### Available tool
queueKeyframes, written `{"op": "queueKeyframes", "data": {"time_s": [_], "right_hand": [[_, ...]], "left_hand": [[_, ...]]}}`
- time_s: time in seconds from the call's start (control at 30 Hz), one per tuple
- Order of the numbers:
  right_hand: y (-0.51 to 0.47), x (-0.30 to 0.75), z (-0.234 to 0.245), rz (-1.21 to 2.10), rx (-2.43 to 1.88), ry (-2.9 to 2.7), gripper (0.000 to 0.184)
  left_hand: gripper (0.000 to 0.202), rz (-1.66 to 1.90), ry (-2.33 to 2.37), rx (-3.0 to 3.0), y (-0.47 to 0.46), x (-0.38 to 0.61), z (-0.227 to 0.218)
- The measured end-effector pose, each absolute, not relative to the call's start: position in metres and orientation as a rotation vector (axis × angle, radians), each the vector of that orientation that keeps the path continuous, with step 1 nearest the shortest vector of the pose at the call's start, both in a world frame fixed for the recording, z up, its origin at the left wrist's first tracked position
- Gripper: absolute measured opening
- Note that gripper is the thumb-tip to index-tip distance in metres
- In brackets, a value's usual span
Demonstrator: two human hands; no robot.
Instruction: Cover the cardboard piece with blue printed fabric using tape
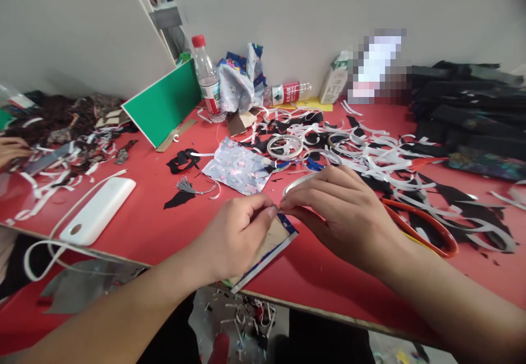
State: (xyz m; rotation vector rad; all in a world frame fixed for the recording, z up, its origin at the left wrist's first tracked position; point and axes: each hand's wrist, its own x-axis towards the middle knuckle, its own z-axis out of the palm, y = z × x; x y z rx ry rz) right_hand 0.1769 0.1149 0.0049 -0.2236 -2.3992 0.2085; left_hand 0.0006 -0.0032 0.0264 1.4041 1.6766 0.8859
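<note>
My left hand [236, 235] is closed in a pinch over a flat cardboard piece with a blue-and-white border [273, 243] that lies at the front edge of the red table [156, 216]. My right hand [341, 210] meets it fingertip to fingertip, also pinched, holding the end of a thin white strip that seems to come from a tape roll [298, 183] just behind the fingers. What exactly sits between the fingertips is too small to make out. Orange-handled scissors [427, 227] lie beside my right wrist.
White paper strips and black scraps [390, 161] litter the table's right half. A patterned fabric piece [240, 169], another tape roll [285, 146], a white power bank with cable [98, 209], a green board [164, 103], two bottles [207, 79], a carton [335, 79] and stacked black fabric [468, 112] surround them. Another person's hand [10, 150] shows at far left.
</note>
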Motion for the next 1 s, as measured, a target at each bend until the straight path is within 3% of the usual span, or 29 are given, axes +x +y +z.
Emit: {"op": "queueKeyframes", "data": {"time_s": [0.3, 0.43, 0.67, 0.83, 1.0], "right_hand": [[0.116, 0.178, 0.007, 0.049, -0.122, -2.480, 0.011], [0.113, 0.181, 0.013, 0.276, -0.129, -2.284, 0.010], [0.113, 0.175, 0.011, 0.747, -0.244, -2.062, 0.018], [0.109, 0.175, 0.009, 0.983, -0.318, -1.933, 0.015], [0.107, 0.177, 0.014, 1.108, -0.466, -1.907, 0.037]], "left_hand": [[0.024, 1.055, 1.452, 0.876, 0.005, -0.006, 0.015], [0.026, 1.247, 1.453, 0.578, 0.011, -0.020, 0.010], [0.030, 1.505, 1.450, 0.567, 0.013, -0.025, 0.011], [0.020, 1.685, 1.478, 0.600, 0.015, -0.024, 0.017], [0.018, 1.978, 1.598, 0.785, 0.016, -0.033, 0.024]]}}
